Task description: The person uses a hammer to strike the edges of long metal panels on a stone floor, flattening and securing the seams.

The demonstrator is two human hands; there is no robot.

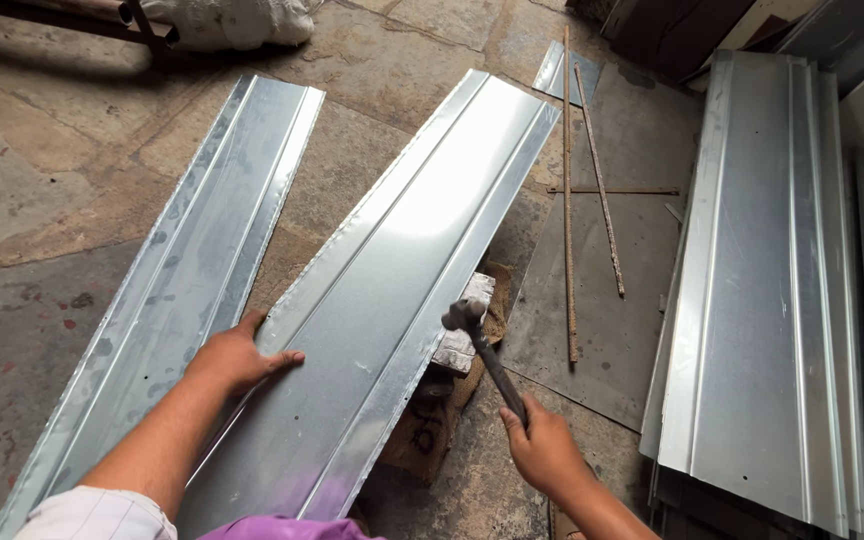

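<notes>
A long shiny metal sheet (392, 280) with folded edges lies in front of me, running away to the upper right. My left hand (237, 355) presses flat on its left edge, fingers spread. My right hand (542, 450) grips the dark handle of a hammer (477, 335). The hammer head hovers just beyond the sheet's right folded edge, over a grey metal block (464, 335) that sits on brown sacking under the sheet.
A second similar sheet (182, 270) lies to the left on the stone floor. A stack of folded sheets (762, 290) fills the right side. Thin metal rods (569, 190) lie on a flat plate between them. A white sack (232, 20) sits at the top.
</notes>
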